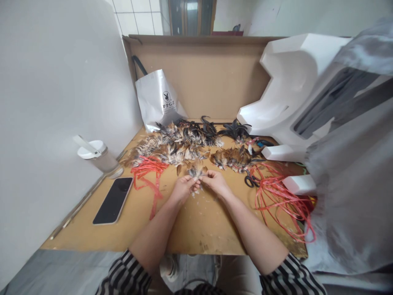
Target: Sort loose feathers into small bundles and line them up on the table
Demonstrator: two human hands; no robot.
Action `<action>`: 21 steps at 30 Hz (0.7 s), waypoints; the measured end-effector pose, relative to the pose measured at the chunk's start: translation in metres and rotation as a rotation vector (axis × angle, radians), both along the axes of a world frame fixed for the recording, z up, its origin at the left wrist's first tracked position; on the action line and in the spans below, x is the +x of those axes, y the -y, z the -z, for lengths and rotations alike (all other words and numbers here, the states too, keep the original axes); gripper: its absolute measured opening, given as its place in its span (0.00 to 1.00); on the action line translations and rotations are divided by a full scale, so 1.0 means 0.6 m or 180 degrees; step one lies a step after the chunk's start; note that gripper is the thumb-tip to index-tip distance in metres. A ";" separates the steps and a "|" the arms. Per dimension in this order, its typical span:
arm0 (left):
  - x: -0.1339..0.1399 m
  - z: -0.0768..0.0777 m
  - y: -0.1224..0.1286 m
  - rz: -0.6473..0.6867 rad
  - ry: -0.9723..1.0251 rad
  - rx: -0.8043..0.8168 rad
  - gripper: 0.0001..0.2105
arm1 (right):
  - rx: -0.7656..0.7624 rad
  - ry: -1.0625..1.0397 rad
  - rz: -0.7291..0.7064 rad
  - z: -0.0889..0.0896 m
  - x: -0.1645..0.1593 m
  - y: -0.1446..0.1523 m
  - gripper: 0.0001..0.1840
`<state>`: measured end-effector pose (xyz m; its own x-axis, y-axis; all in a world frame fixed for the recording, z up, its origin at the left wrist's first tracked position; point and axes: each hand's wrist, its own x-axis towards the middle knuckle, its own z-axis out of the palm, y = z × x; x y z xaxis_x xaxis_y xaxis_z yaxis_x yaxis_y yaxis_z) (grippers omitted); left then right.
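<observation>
Both of my hands meet over the middle of the brown table (211,233), pinching a small bunch of brown and grey feathers (196,169). My left hand (185,188) grips the bunch from the left, fingers curled at its pale base. From the right, my right hand (217,183) holds the same base between thumb and fingers. The feather tips fan out away from me. Just beyond lies a large heap of brown, cream and black feathers (172,145). A smaller brown feather pile (233,157) sits to the right of it. Bits of white fluff lie below my hands.
Red plastic strips (150,166) lie at left, with a red strip tangle (282,200) at right beside black-handled scissors (252,180). A phone (113,200), a lidded cup (100,157), a silver bag (159,100) and white foam packing (288,82) stand around the edges.
</observation>
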<state>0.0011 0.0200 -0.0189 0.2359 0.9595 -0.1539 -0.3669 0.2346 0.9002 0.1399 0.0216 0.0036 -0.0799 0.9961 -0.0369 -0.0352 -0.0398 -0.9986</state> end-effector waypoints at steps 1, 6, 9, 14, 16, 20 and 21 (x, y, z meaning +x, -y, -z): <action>0.000 0.000 0.000 -0.0007 -0.0032 0.0025 0.11 | 0.0037 -0.0013 -0.0010 0.002 0.000 -0.001 0.13; 0.002 -0.001 0.000 0.0082 -0.0346 0.0133 0.12 | 0.0174 -0.0198 -0.0056 0.012 0.000 -0.004 0.12; 0.001 0.001 -0.001 0.0172 -0.0454 0.0190 0.13 | 0.0152 -0.0317 -0.0011 0.012 -0.001 -0.004 0.12; -0.002 0.003 -0.004 0.0223 -0.0544 0.0275 0.13 | 0.0125 -0.0527 -0.0004 0.004 -0.001 0.001 0.11; -0.003 0.001 -0.005 0.0243 -0.0588 0.0292 0.13 | 0.0125 -0.0570 -0.0094 0.002 -0.001 0.002 0.11; -0.006 -0.002 -0.005 0.0298 -0.0717 0.0458 0.13 | 0.0155 -0.0481 -0.0183 0.000 0.000 0.004 0.11; -0.006 -0.002 -0.005 0.0303 -0.0754 0.0512 0.13 | 0.0179 -0.0444 -0.0192 -0.001 0.001 0.004 0.11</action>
